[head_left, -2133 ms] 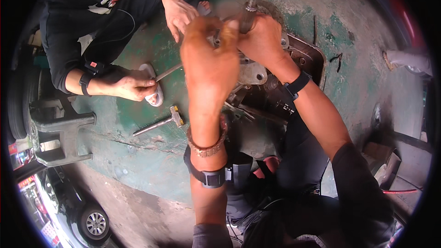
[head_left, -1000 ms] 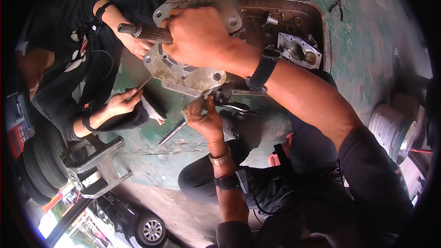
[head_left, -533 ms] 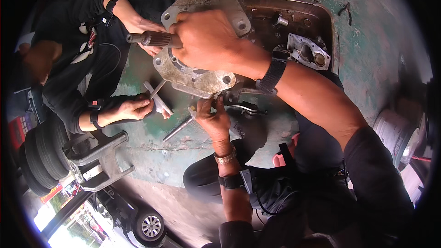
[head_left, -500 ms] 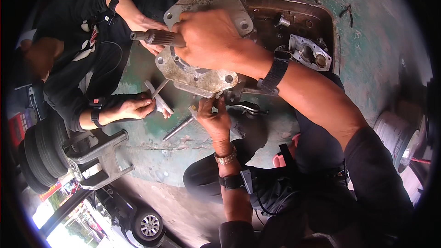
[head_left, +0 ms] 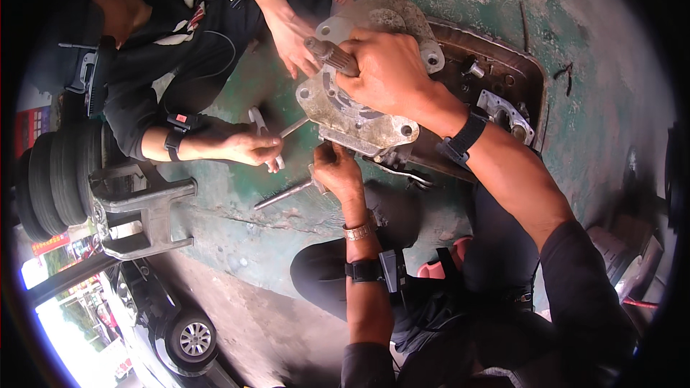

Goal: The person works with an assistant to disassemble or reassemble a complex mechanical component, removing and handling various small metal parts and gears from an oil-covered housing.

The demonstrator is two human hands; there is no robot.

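My right hand [head_left: 392, 72] is closed round a splined metal shaft [head_left: 332, 56] that sticks out over a heavy, worn metal housing plate [head_left: 363, 121] with bolt holes. Under the plate's near edge, my left hand [head_left: 338, 171] has curled fingers; whatever they grip is hidden. A metal bar [head_left: 284, 194] with a blocky end reaches up to my left hand, and I cannot tell if the hand touches it. Across from me, a co-worker's hand [head_left: 253, 148] holds a thin metal rod [head_left: 293, 128], its tip at the plate's left edge. The co-worker's other hand [head_left: 293, 43] is beside the plate, fingers spread.
Behind the plate lies a rusty, oily metal pan [head_left: 496, 50] holding a cast metal part [head_left: 507, 113] and small pieces. Dark-handled pliers or a similar tool [head_left: 402, 172] lie near my knee. A metal stand [head_left: 140, 208] and stacked tyres [head_left: 54, 179] are at left, on the green floor.
The view has shifted, so the plate appears farther right. The co-worker's rod has come to the plate's edge, and their other hand has drawn back from behind the shaft. My grip looks unchanged.
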